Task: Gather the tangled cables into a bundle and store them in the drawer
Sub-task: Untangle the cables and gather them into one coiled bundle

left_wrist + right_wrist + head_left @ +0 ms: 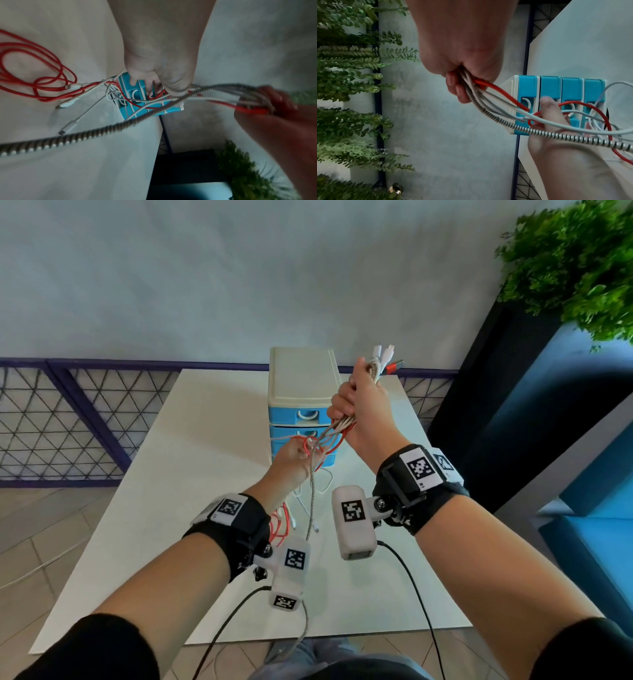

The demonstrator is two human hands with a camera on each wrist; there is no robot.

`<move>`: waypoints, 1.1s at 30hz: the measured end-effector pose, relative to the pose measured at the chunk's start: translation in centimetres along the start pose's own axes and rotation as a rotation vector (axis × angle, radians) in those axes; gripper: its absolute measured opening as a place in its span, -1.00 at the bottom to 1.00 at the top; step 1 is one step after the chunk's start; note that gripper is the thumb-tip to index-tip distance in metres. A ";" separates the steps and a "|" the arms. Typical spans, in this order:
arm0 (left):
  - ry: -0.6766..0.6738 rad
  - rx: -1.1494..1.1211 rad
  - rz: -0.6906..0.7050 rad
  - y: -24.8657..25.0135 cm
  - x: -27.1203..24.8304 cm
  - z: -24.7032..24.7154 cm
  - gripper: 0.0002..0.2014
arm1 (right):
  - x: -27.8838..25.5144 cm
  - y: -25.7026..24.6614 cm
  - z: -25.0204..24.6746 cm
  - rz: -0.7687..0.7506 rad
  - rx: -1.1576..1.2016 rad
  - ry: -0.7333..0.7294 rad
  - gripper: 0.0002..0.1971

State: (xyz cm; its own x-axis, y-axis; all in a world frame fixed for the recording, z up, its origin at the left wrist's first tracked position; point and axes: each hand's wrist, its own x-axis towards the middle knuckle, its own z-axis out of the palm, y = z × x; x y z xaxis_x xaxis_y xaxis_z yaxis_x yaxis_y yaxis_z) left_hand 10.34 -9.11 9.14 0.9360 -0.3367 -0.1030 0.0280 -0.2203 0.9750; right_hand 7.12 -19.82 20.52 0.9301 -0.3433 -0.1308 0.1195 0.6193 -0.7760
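My right hand [356,402] is raised above the table and grips a bundle of cables [313,484]: red, white and a metal-spiral one. Their plug ends [385,359] stick out above the fist. In the right wrist view the strands [488,108] leave the right hand [462,83] towards the left hand [547,121]. Lower down, my left hand [291,455] curls its fingers [154,86] round the hanging strands, a red loop over the thumb. The loose red coils [34,83] and the spiral cable [96,131] trail onto the table. The drawer unit [301,385] stands behind, its blue drawers [551,88] shut.
The white table [205,440] has a purple mesh railing [68,422] behind it. A green plant [575,258] on a dark planter [496,405] and a blue seat [589,542] stand to the right. Black camera leads [418,594] hang from both wrists.
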 end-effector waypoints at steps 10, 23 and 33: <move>-0.196 0.962 0.275 -4.7 -2.6 -2.8 -0.34 | 1.6 -2.5 -1.8 -0.179 -0.087 0.146 -0.67; 0.189 0.224 0.402 -4.0 -3.8 -7.2 -0.90 | 3.0 -2.4 -4.9 -0.213 -0.199 0.344 -0.70; -0.146 0.710 0.244 -2.8 -2.5 -2.4 -0.84 | 1.8 -1.1 -2.4 -0.136 -0.124 0.275 -0.70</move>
State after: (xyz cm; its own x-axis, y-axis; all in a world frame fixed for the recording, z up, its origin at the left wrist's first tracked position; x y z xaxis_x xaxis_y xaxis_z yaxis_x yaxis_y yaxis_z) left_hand 8.74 -5.47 7.18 0.8293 -0.5582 0.0262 -0.4521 -0.6427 0.6184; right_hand 7.87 -22.84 19.65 0.7781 -0.6050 -0.1692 0.1773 0.4698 -0.8648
